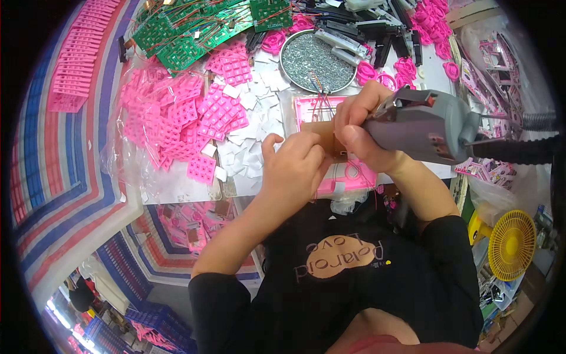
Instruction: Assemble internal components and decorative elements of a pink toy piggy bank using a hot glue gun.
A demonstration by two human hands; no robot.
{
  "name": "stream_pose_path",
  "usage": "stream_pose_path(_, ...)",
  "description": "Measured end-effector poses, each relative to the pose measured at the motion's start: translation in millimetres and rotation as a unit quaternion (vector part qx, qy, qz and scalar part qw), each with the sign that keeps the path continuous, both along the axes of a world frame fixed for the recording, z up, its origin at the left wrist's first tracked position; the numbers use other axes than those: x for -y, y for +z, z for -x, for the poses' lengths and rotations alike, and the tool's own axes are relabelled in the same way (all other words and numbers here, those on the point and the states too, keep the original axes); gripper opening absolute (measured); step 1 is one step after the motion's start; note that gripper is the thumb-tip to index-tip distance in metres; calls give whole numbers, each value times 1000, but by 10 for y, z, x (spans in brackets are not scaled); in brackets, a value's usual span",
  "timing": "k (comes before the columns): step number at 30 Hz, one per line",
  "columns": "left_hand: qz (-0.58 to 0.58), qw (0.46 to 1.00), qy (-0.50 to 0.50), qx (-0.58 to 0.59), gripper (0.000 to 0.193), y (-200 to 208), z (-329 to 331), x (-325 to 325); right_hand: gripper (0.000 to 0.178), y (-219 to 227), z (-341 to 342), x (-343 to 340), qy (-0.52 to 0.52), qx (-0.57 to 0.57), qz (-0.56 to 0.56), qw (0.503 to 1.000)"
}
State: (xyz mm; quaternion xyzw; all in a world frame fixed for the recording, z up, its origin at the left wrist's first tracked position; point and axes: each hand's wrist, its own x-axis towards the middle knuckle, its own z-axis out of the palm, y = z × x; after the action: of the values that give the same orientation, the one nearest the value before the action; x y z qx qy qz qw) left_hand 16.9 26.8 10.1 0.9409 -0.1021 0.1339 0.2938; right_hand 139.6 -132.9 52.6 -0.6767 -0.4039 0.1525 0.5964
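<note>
My right hand [368, 127] is wrapped round the lower end of a grey electric screwdriver [421, 127], whose bit is hidden by the fingers. Its fingertips are beside a brown circuit board [320, 133]. My left hand [296, 162] is closed at the board's left edge, gripping it, with the little finger raised. Under the board lies a pink plastic housing [354, 180], largely covered by both hands. Thin red and dark wires [322, 106] run from the housing's far end toward a round dish of small screws [318, 62].
Pink button pads [171, 112] and white square pieces [253, 141] are heaped to the left. Green circuit boards [194, 35] lie at the far left; black parts [377, 29] and pink rings [427, 23] at the far right. A yellow fan [512, 245] stands at the right.
</note>
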Motion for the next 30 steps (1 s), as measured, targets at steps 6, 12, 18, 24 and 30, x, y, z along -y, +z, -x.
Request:
stream_pose_path(6,63,998,6,5,14,9,88,-11,25,219,71,-57,20,-163,-192,968)
stream_pose_path(12,152,988,33,15,12,0,110,8,34,463,276,-74,81,-245,-251,933)
stream_pose_path(18,126,991,17,38,15,17,100,-6,33,456,391,-63,59,-243,-214,944)
stream_pose_path(24,101,992,29,74,16,39,101,-7,33,514,402,-42,68,-221,-219,948)
stream_pose_path(30,96,993,23,64,15,88,134,-12,34,490,444,-39,56,-209,-215,952)
